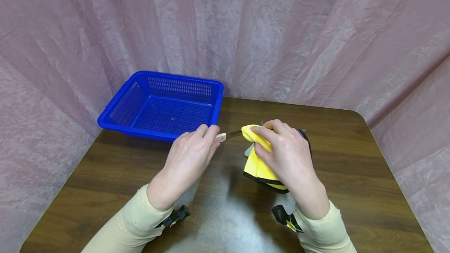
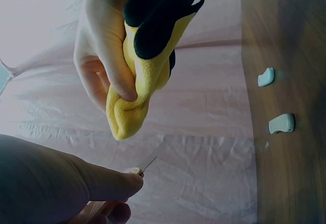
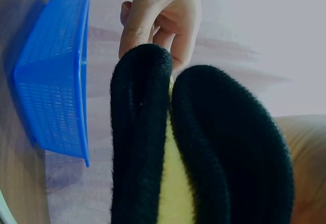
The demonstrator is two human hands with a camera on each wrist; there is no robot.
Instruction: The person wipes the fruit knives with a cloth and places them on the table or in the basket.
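Note:
My left hand (image 1: 191,153) grips a knife by its pale handle (image 1: 220,138), and the thin blade (image 1: 233,134) points right. In my right hand (image 1: 290,155) a folded yellow cloth (image 1: 261,167) with black edging is pinched between thumb and fingers. The head view has the blade running up to the cloth's edge; in the left wrist view the blade tip lies just short of the cloth (image 2: 135,91). Beneath the cloth a pale green handle (image 1: 249,150) shows on the table, partly covered. Two such handles (image 2: 281,124) appear in the left wrist view.
A blue plastic basket (image 1: 161,134) with slotted walls stands at the back left of the brown wooden table (image 1: 337,159), close to my left hand. Pink curtains (image 1: 267,42) hang behind and on both sides.

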